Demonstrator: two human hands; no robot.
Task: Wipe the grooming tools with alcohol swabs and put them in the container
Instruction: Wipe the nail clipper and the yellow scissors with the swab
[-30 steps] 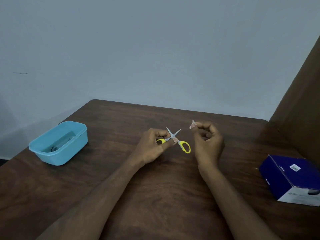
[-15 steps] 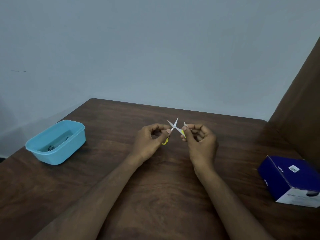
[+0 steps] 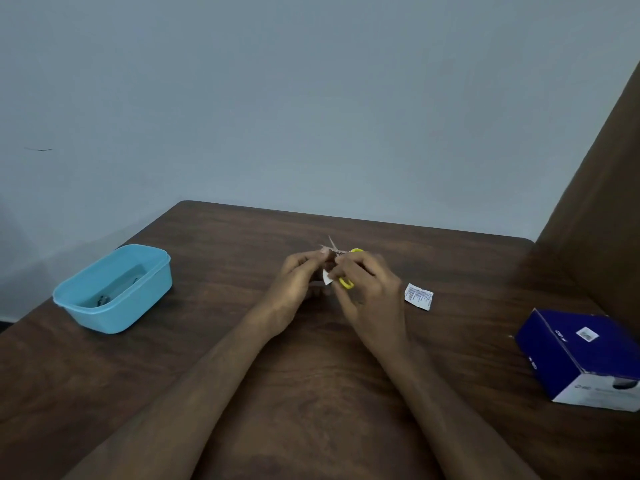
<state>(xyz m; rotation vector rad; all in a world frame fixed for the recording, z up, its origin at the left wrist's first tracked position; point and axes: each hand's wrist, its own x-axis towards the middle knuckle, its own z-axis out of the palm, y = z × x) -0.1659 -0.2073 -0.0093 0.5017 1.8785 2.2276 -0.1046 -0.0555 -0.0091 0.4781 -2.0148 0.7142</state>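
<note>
From the head camera, both hands meet above the middle of the dark brown wooden table point(image 3: 311, 393), nearer its far edge than its near one. The left hand point(image 3: 294, 285) has its fingers curled round the small scissors with yellow plastic handles and thin steel blades point(image 3: 346, 282); the blade tips stick up past the fingertips, spread apart. The right hand point(image 3: 367, 289) pinches a small white alcohol swab point(image 3: 326, 277) against the scissors near the pivot, with one yellow loop showing below its fingers and another above its knuckles. Exactly which blade the swab touches is too blurred to tell.

A second ago the right hand held the swab up and away from the scissors, which lay flatter in the left hand with the handles pointing toward the right. Half a second ago the swab came to the blades. Now the two hands are pressed close and the scissors have turned more upright, so the wiping of this tool looks underway rather than finished. A white printed swab sachet point(image 3: 419, 296) now lies on the table just right of the right hand, where that hand hid it before.

The light blue rectangular plastic container point(image 3: 114, 289) stands near the left edge, well apart from the hands, with some small dark items inside. A dark blue cardboard box point(image 3: 581, 355) sits at the right edge. The scissors have yet to go into the container.
</note>
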